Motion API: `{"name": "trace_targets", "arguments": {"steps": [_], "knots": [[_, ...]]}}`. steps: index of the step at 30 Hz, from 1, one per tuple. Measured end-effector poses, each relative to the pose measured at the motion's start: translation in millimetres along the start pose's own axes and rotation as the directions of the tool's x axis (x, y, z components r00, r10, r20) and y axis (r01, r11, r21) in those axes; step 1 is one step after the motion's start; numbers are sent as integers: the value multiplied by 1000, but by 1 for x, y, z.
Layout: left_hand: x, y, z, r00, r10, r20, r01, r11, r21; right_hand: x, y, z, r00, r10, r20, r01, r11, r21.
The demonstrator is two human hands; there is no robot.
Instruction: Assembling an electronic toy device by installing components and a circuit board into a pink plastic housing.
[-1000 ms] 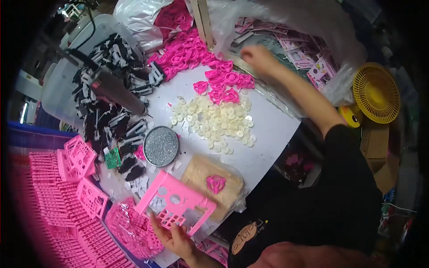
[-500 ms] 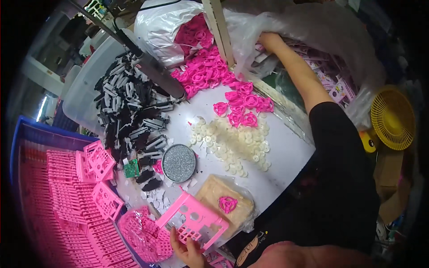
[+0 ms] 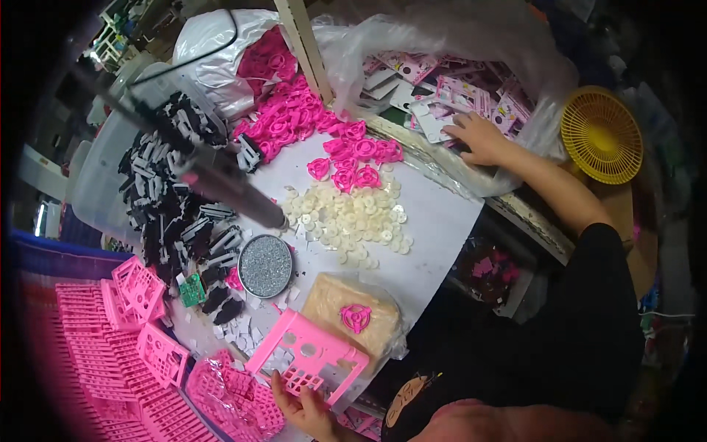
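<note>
Near the lower edge my left hand [image 3: 308,414] grips the lower edge of a pink plastic housing [image 3: 317,351] with round holes and a grid of small openings. The housing is tilted, its right part in front of a tan block wrapped in clear film [image 3: 335,298]. On that block lies a magenta three-spoked ring [image 3: 355,318]. At the upper right, my right hand [image 3: 482,141] is at the near edge of an open clear plastic bag [image 3: 545,55]. Its fingers are closed on a flat white panel [image 3: 429,122], beside several pink-and-white printed panels [image 3: 462,96].
Cream discs [image 3: 353,221] and magenta rings [image 3: 287,110] are heaped on the white tabletop [image 3: 434,243]. A round tin of silver grains [image 3: 265,267] stands near black-and-grey parts [image 3: 173,177]. A dark post [image 3: 228,184] rises there. Pink housings [image 3: 110,346] fill the left crate. A yellow basket [image 3: 602,136] sits right.
My right hand has drawn back from inside the bag toward its near edge, and a white panel now shows at its fingers. My left hand keeps holding the pink housing. The view has shifted.
</note>
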State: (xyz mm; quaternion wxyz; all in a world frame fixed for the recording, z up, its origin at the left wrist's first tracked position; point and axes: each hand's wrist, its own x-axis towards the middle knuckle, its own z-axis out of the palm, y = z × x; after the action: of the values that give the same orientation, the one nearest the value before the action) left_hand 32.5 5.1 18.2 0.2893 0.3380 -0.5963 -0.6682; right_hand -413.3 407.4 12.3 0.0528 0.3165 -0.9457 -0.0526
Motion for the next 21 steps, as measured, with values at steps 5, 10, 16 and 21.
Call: {"name": "trace_targets", "arguments": {"steps": [5,10,16,21], "knots": [[1,-2,-8,999,19,43,-18,1000,-9,21,37,-3,965,222,-138,-205,970,128],[-10,-1,7,994,40,-101,-46,997,-65,64,52,0,954,279,-109,-254,946,200],[-1,-20,35,968,251,-11,-251,968,26,55,-65,-68,802,317,-506,-41,875,483],[14,-31,70,893,446,56,-447,895,1,-11,-279,-97,840,-275,-467,541,387,746]]}}
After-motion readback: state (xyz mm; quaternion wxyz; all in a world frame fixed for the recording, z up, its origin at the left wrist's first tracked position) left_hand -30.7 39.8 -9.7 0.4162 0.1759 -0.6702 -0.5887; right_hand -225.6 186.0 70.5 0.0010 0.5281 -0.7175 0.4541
